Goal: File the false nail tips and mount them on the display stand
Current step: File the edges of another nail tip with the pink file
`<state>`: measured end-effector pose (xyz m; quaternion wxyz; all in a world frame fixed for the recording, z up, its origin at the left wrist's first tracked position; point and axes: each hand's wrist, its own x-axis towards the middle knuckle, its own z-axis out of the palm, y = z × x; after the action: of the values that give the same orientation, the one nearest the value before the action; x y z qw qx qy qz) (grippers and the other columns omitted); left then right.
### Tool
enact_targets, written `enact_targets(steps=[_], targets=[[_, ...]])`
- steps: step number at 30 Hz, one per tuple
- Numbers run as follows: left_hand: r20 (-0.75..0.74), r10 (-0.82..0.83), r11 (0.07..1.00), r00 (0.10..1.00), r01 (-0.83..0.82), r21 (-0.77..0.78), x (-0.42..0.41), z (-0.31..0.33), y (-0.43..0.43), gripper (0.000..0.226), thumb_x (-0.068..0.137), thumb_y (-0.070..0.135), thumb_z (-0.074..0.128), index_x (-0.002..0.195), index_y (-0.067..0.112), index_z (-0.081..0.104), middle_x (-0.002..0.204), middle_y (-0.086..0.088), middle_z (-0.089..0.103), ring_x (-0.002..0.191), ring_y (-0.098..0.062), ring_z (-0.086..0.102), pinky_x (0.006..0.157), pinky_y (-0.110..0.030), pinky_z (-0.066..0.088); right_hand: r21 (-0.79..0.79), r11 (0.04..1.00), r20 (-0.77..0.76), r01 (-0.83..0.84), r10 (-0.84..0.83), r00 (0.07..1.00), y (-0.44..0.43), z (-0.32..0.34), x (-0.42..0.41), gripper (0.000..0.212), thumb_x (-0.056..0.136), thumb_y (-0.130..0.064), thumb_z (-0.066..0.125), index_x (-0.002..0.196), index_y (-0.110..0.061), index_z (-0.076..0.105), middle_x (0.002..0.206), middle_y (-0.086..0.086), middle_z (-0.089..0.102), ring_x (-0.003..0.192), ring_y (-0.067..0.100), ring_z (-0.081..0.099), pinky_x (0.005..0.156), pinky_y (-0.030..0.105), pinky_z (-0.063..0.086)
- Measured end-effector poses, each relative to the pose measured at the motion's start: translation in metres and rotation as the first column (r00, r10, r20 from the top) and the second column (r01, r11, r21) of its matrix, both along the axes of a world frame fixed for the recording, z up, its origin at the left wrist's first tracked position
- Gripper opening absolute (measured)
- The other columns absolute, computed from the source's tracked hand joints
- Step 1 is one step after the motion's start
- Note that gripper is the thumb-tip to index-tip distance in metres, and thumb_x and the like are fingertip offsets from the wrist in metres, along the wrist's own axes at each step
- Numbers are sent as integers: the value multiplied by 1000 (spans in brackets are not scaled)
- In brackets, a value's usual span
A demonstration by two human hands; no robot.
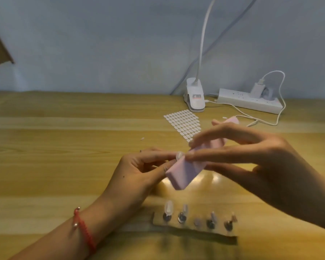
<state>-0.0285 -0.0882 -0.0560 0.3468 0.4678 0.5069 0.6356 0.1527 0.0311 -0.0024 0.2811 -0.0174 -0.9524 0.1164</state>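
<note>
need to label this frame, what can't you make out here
Head view:
the nail tip: blurred, partly covered by the left hand
the block: middle hidden by the right hand
the stand: blurred, unclear whether the middle peg carries a tip
the lamp: head cut off by the top edge, label too small to read
</note>
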Motion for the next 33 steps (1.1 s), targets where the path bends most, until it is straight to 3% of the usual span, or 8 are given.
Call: enact_targets(steps=[4,8,12,19,22,26,30,33], targets=[[-143,3,999,990,4,47,0,-6,0,19,68,33,72,86,32,78,87,9,72,86,-2,62,73,-14,47,-5,1000,22,24,-23,999,5,2,-10,28,89,-23,61,115,-33,65,117,-4,64,106,11,61,89,35,53],[-143,-33,998,989,41,54,-2,-7,0,22,72,24,75,94,25,78,88,5,71,85,-6,63,72,-18,47,-9,993,70,-122,122,990,5,-9,-14,28,93,-22,60,119,-30,66,119,-3,63,110,13,60,97,40,47],[-135,1,999,991,5,43,-3,-9,1,21,73,30,69,92,29,78,89,3,72,87,-7,64,76,-17,47,-63,997,42,-43,45,998,9,-8,-12,28,91,-21,62,117,-30,68,117,-2,63,107,18,61,84,44,52],[-128,-5,999,992,10,33,-2,-7,0,18,78,20,71,94,21,78,87,2,71,86,-8,63,76,-18,46,-66,997,40,-27,30,999,10,-8,-12,29,88,-19,64,115,-27,70,116,0,64,105,21,62,81,43,52],[-108,-33,998,994,39,51,-1,-6,0,19,77,14,68,94,18,78,85,2,71,83,-7,64,72,-17,47,-43,986,65,-158,161,985,1,-14,-14,28,91,-15,64,116,-24,70,117,-1,62,109,19,61,94,42,48],[-123,-10,999,992,15,42,0,-5,0,17,75,26,75,91,24,78,85,3,71,83,-3,62,73,-14,45,-57,998,24,-7,8,1000,10,-6,-11,31,86,-18,63,115,-26,69,115,0,64,103,21,63,76,43,54],[-98,-25,999,995,29,42,-1,-6,0,20,74,19,69,92,21,78,84,5,71,82,-5,64,70,-15,47,-54,986,49,-158,160,986,3,-16,-14,31,93,-22,60,122,-32,65,121,-6,60,113,16,58,87,40,50],[-107,10,999,994,-5,43,0,-3,-2,17,72,24,77,89,20,79,84,5,71,82,-1,64,71,-10,45,-26,999,11,41,-41,999,32,-13,-3,29,93,-28,57,121,-33,64,118,-4,63,106,14,61,79,37,55]])
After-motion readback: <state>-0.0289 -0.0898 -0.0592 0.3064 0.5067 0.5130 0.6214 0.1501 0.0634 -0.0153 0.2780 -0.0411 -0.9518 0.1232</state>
